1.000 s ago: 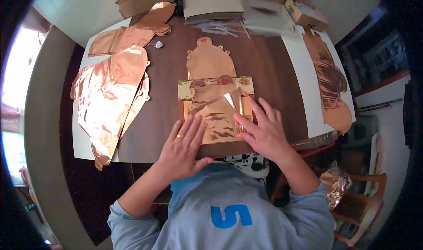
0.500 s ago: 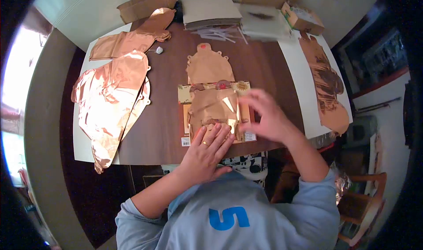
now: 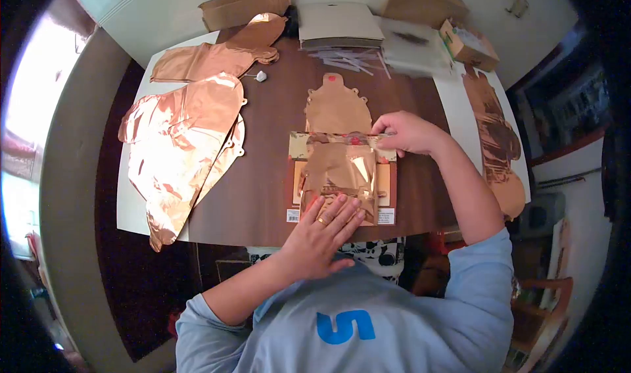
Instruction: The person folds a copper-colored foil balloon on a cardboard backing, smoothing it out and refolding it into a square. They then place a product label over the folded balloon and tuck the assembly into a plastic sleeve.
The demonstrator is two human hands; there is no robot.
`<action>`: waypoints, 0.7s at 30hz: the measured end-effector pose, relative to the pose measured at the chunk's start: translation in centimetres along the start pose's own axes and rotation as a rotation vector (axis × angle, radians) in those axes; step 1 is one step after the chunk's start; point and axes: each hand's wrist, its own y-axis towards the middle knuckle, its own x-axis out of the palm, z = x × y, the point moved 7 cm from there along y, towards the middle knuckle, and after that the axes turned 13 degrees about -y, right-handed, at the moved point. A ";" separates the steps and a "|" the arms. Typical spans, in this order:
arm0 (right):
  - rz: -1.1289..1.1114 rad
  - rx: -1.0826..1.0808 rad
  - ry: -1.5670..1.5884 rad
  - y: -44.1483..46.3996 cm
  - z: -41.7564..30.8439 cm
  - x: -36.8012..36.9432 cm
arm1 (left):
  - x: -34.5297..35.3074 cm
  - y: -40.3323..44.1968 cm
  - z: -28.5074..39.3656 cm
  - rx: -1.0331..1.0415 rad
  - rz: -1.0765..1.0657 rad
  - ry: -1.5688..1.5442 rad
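A copper foil piece (image 3: pixel 338 169) lies folded on a printed card (image 3: pixel 298 151) near the table's front edge. Its long upper part (image 3: pixel 337 107), with small side tabs and a red spot at the tip, stretches beyond the card. My left hand (image 3: pixel 323 232) rests flat with fingers spread on the foil's lower end. At the card's upper right corner is my right hand (image 3: pixel 402 133), its fingers bent together at the edge; what they pinch is too small to make out.
Large copper foil pieces (image 3: pixel 181 143) lie on the left, another foil (image 3: pixel 493 136) on the right. At the back are a white stack (image 3: pixel 340 23), white strips (image 3: pixel 345 59), clear plastic (image 3: pixel 417 47) and a small carton (image 3: pixel 470 44). A wooden chair (image 3: pixel 549 314) stands at right.
My left hand has moved right onto the foil and pressed flat. My right hand has gone from the foil's right side up to the card's upper corner, fingers closing. The view has shifted slightly.
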 end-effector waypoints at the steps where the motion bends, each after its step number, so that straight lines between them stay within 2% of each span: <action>1: -0.020 -0.016 -0.015 0.1 0.1 0.1 | 0.0 -0.1 0.0 0.003 0.004 -0.007; 5: 0.452 -0.290 0.132 0.7 2.0 -5.4 | -0.2 -0.1 0.1 0.016 0.016 -0.032; 6: 0.536 -0.147 0.157 -0.9 1.1 -7.7 | -0.2 -0.1 0.1 0.018 0.016 -0.038; 7: 0.663 -0.191 0.279 -1.8 1.7 -9.8 | -0.2 -0.1 0.1 0.018 0.007 -0.033; 8: 0.743 -0.122 0.218 -3.4 1.5 -11.8 | -0.2 -0.1 0.2 0.019 0.001 -0.027; 12: 0.628 -0.190 0.490 -6.2 2.4 -14.5 | -0.5 -0.2 0.1 0.052 0.054 -0.018; 14: 0.508 -0.180 0.504 -7.7 1.2 -11.8 | -0.5 -0.2 0.1 -0.042 -0.077 -0.056; 15: 0.353 -0.179 0.505 -7.4 0.7 -9.2 | -0.4 -0.2 0.0 -0.086 -0.145 -0.073; 16: 0.196 -0.176 0.506 -6.9 0.2 -6.2 | -0.9 -0.2 -0.2 -0.100 -0.049 -0.209; 20: -0.040 0.000 0.409 -6.3 -1.8 1.5 | -1.1 -2.8 -3.1 -0.152 0.332 -0.746; 21: -0.032 -0.012 0.421 -5.8 -1.4 2.2 | -2.0 -4.1 -3.4 -0.136 0.430 -0.585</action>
